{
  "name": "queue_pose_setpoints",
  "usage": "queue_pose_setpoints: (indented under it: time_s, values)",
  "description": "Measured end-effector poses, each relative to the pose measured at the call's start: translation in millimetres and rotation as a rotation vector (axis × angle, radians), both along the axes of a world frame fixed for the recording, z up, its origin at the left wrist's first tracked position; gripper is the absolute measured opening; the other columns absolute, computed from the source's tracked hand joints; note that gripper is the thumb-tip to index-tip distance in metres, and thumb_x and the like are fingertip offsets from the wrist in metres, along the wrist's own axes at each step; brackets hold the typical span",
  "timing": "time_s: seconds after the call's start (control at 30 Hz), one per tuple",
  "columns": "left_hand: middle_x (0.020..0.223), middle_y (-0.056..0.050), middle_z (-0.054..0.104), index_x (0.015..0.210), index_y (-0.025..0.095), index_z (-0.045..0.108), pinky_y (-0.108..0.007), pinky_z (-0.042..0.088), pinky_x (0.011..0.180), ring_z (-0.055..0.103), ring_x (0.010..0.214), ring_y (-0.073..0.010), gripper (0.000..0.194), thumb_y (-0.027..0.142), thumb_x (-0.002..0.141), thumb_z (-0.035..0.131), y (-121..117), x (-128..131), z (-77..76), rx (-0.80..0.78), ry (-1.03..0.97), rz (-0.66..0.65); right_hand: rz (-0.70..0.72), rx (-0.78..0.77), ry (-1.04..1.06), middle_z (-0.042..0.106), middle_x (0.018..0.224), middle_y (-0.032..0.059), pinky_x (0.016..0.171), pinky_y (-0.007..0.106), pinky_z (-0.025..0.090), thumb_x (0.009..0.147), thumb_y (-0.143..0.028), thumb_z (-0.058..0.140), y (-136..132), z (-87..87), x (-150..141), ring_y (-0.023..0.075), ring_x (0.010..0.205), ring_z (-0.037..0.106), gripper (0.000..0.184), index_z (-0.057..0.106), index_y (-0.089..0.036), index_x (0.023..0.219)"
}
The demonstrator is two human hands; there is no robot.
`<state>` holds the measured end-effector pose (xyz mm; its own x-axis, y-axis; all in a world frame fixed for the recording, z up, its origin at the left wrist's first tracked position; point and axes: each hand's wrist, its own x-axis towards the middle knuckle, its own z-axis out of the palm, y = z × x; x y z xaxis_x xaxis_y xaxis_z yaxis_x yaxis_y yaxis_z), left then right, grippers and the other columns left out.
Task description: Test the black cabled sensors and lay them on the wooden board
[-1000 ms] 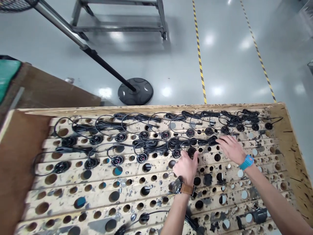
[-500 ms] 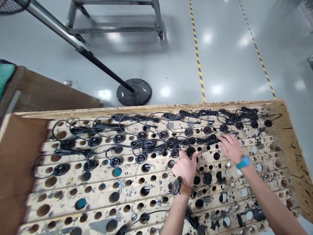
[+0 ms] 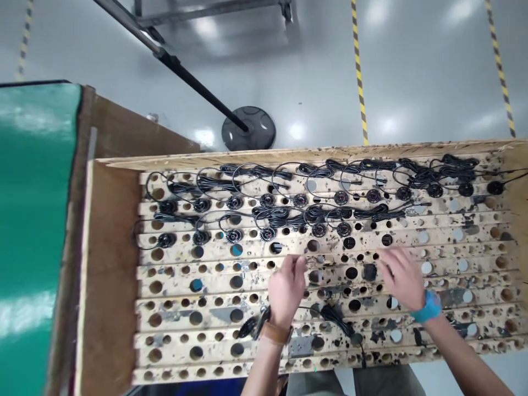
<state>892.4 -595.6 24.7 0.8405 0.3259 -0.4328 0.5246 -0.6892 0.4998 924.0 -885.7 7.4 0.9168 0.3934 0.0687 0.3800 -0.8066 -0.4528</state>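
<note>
A paint-flecked wooden board [image 3: 181, 286] full of round holes lies in front of me. Two rows of small black round parts with coiled black cables [image 3: 313, 212] sit in its far holes. My left hand [image 3: 286, 289], with a brown-strapped watch, hovers over the middle of the board, fingers loosely spread and empty. My right hand [image 3: 402, 278], with a blue wristband, hovers to the right of it, fingers apart and blurred by motion, holding nothing. Another black part with its cable [image 3: 334, 316] lies on the board between my wrists.
A green surface [image 3: 33, 220] and a brown panel [image 3: 107, 275] border the board on the left. Beyond the far edge is shiny grey floor with a fan stand's round base [image 3: 248, 128], a metal frame and yellow-black tape lines [image 3: 359, 82].
Both hands have drawn back from the second row of black parts toward me and now hover empty over mid-board. The camera has tilted down and swung left, showing the green surface.
</note>
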Motion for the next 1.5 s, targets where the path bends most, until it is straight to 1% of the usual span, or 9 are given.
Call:
queue_pose_setpoints:
  time_s: [0.2,0.33,0.5,0.6,0.7,0.9,1.07,1.3,1.5]
  values:
    - [0.094,-0.007,0.073,0.099,0.021,0.063,-0.036,0.055,0.082,0.069,0.090,-0.0231,0.028,0.039,0.098,0.042,75.4,-77.5,-7.3,0.119,-0.189,-0.096,0.081,0.068,0.331,0.067,0.098,0.0076,0.084,0.044,0.053,0.098,-0.040,0.055,58.0,2.9,-117.6,0.0251,0.094,0.061,0.024,0.064,-0.021,0.110]
    - [0.097,-0.009,0.073,0.101,0.020,0.062,-0.039,0.056,0.084,0.069,0.093,-0.0240,0.027,0.033,0.098,0.039,116.0,-125.6,-13.7,0.194,-0.181,-0.052,0.049,0.005,0.418,0.065,0.107,0.0087,0.087,0.046,0.052,0.093,-0.043,0.062,71.4,-5.9,-160.1,0.0284,0.100,0.060,0.034,0.059,-0.022,0.120]
    - [0.111,-0.011,0.070,0.116,0.020,0.061,-0.041,0.058,0.086,0.068,0.104,-0.0260,0.034,0.045,0.097,0.048,127.0,-164.6,-17.8,0.123,-0.136,-0.158,-0.019,-0.026,0.441,0.064,0.105,0.0066,0.089,0.045,0.051,0.096,-0.034,0.056,78.6,-19.8,-172.8,0.0269,0.100,0.060,0.023,0.058,-0.024,0.117]
    - [0.114,-0.012,0.068,0.119,0.019,0.061,-0.044,0.058,0.085,0.067,0.104,-0.0297,0.043,0.052,0.093,0.053,125.3,-182.7,-25.6,0.248,-0.139,-0.221,-0.047,-0.031,0.455,0.064,0.102,0.0058,0.086,0.044,0.051,0.096,-0.032,0.055,83.3,-21.9,-171.5,0.0263,0.097,0.060,0.018,0.059,-0.025,0.112]
    - [0.110,-0.011,0.069,0.115,0.020,0.063,-0.044,0.058,0.084,0.068,0.101,-0.0295,0.034,0.044,0.096,0.048,130.4,-198.6,-36.7,0.327,-0.147,-0.277,-0.072,-0.019,0.448,0.064,0.098,0.0055,0.083,0.042,0.051,0.096,-0.030,0.054,86.9,-21.2,-169.7,0.0253,0.093,0.060,0.014,0.059,-0.025,0.108]
    - [0.110,-0.010,0.071,0.120,0.022,0.064,-0.038,0.059,0.082,0.071,0.097,-0.0265,0.033,0.038,0.096,0.048,139.0,-194.6,-36.8,0.278,-0.221,-0.293,-0.161,0.130,0.458,0.065,0.098,0.0056,0.078,0.036,0.054,0.097,-0.029,0.050,86.0,-11.8,-161.6,0.0225,0.090,0.063,0.013,0.060,-0.025,0.105]
    - [0.126,-0.011,0.068,0.131,0.023,0.060,-0.040,0.060,0.089,0.068,0.113,-0.0272,0.039,0.040,0.096,0.054,93.9,-151.2,-19.9,0.067,-0.262,-0.162,-0.275,0.261,0.512,0.066,0.105,0.0072,0.078,0.031,0.056,0.098,-0.034,0.050,70.6,11.3,-137.4,0.0212,0.093,0.066,0.016,0.058,-0.024,0.108]
    - [0.126,-0.011,0.070,0.131,0.023,0.063,-0.045,0.055,0.101,0.064,0.120,-0.0260,0.037,0.035,0.097,0.053,-35.6,-76.1,-21.1,-0.376,-0.296,-0.066,-0.440,0.233,0.384,0.067,0.117,0.0102,0.087,0.036,0.056,0.097,-0.043,0.054,15.6,32.8,-88.3,0.0249,0.106,0.066,0.028,0.057,-0.023,0.117]
    - [0.134,-0.015,0.063,0.134,0.020,0.059,-0.051,0.038,0.116,0.052,0.135,-0.0301,0.046,0.042,0.093,0.057,-123.5,-19.9,-25.1,-0.584,-0.249,0.097,-0.543,0.248,0.345,0.068,0.112,0.0106,0.085,0.039,0.056,0.096,-0.049,0.052,-34.6,28.3,-30.1,0.0259,0.101,0.065,0.032,0.056,-0.023,0.116]
